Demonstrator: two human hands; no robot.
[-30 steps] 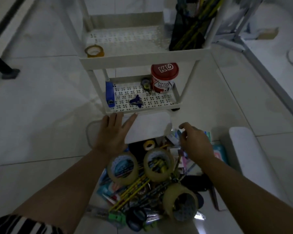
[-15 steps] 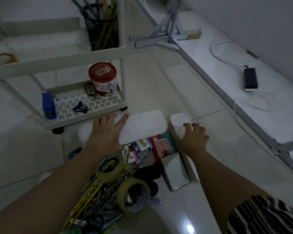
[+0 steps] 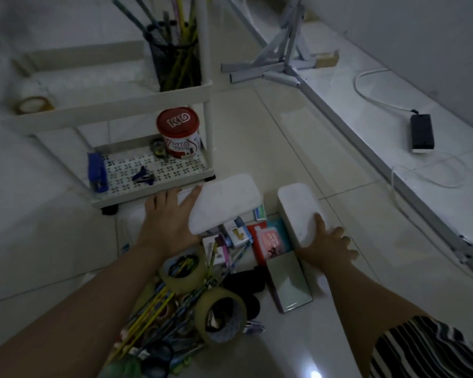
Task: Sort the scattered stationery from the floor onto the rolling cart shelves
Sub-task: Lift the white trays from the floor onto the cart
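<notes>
- Our left hand (image 3: 168, 218) lies flat, fingers straight, against the end of a white oblong block (image 3: 224, 204) just in front of the rolling cart (image 3: 126, 111).
- Our right hand (image 3: 327, 245) rests on a second white block (image 3: 298, 211), fingers spread and only loosely bent.
- The scattered stationery (image 3: 191, 298) is on the floor between our arms: tape rolls (image 3: 220, 315), pencils, small boxes.
- On the cart's bottom shelf stand a red tub (image 3: 179, 135) and a blue stapler (image 3: 96, 173); a mesh pencil cup (image 3: 175, 57) is above.
</notes>
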